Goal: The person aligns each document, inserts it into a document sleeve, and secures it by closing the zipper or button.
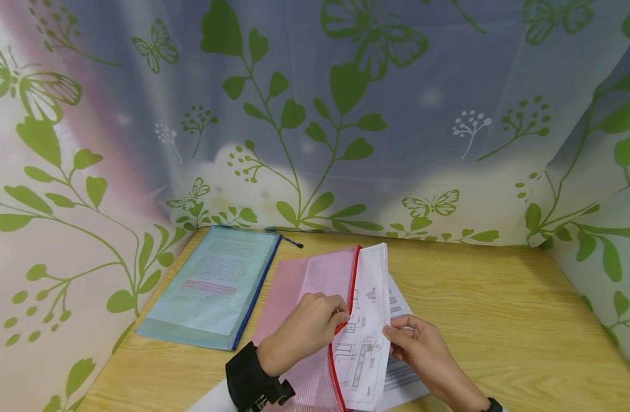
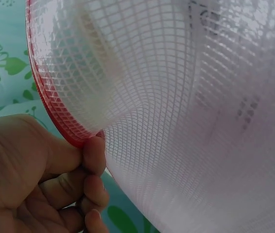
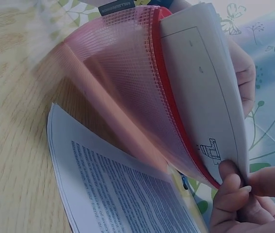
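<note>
A pink mesh zip pouch [image 1: 294, 280] stands tilted over the table, its red zipper edge [image 1: 355, 274] parted. My left hand [image 1: 306, 323] pinches that edge between thumb and forefinger; the left wrist view shows the mesh [image 2: 152, 97] bowed out beside the fingers. Partway out of the pouch is a stack of white sheets [image 1: 373, 274] printed with technical drawings. Thumb and fingers of my right hand [image 1: 423, 349] grip the outer edge of this stack. Its remaining part is hidden behind the pink mesh.
Sheets of printed text [image 3: 118, 189] lie on the wooden table [image 1: 500, 309], under the pouch and right hand. To the left rests a blue-green zip pouch [image 1: 206, 274] with a printed page inside. A leaf-and-butterfly curtain [image 1: 304, 171] encloses the table's back and sides.
</note>
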A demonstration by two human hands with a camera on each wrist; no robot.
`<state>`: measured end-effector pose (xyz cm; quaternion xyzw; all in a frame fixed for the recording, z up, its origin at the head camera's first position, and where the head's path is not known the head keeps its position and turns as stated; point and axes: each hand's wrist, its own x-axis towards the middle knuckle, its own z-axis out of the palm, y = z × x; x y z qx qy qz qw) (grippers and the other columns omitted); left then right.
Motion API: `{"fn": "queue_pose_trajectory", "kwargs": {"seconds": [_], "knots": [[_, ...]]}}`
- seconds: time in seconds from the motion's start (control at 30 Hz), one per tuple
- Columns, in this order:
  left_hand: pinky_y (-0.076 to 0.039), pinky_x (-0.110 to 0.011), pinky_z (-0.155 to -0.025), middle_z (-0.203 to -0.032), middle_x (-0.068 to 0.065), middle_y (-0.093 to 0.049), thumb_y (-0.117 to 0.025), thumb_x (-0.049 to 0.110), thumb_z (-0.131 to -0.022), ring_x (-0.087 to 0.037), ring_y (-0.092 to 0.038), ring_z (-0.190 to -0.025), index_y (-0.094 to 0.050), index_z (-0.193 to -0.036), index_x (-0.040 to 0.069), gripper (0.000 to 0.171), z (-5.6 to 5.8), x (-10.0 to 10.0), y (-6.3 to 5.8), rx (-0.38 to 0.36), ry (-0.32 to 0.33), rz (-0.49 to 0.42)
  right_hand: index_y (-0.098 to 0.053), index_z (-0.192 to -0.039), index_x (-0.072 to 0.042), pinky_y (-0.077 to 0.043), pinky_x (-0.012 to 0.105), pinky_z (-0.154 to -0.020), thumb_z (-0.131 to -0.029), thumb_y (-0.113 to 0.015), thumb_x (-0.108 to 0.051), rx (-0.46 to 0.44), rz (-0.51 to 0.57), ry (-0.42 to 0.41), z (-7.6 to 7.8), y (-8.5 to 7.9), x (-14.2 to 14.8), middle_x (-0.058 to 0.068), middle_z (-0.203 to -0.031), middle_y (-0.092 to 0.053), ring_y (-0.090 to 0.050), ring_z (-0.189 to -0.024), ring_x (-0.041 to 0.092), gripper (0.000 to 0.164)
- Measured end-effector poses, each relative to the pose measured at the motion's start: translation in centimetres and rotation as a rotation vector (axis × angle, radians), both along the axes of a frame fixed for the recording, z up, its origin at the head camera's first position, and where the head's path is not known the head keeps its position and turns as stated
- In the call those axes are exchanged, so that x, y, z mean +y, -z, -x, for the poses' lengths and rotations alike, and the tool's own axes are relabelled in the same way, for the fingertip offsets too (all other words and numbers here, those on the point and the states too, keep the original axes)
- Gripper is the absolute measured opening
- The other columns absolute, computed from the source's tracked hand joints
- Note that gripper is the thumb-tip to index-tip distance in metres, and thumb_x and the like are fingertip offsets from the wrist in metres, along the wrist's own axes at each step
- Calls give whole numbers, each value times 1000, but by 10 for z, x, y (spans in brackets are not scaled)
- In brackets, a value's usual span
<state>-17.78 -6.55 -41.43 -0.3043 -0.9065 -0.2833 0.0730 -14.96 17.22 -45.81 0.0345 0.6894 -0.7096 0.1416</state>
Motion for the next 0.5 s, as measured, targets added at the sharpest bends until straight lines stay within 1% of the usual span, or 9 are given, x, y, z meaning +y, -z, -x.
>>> {"fn": "queue_pose_trajectory", "kwargs": {"seconds": [0.3, 0.5], "knots": [[-43, -16, -63, -74, 5, -68, -72, 13, -96, -2, -53, -67, -74, -86, 11, 11, 0, -1, 1, 9, 8, 8, -53, -112, 4, -47, 23, -62, -99, -66, -12, 9, -18, -5, 0, 2, -3, -3, -72, -65, -54, -64, 9, 25], [-43, -16, -63, -73, 5, -67, -73, 13, -96, -2, -52, -66, -74, -85, 12, 11, -1, -1, 0, 31, -1, 11, -53, -112, 5, -47, 24, -62, -98, -67, -13, 9, -29, -7, 1, 1, -4, -3, -71, -65, -53, -63, 9, 27]]}}
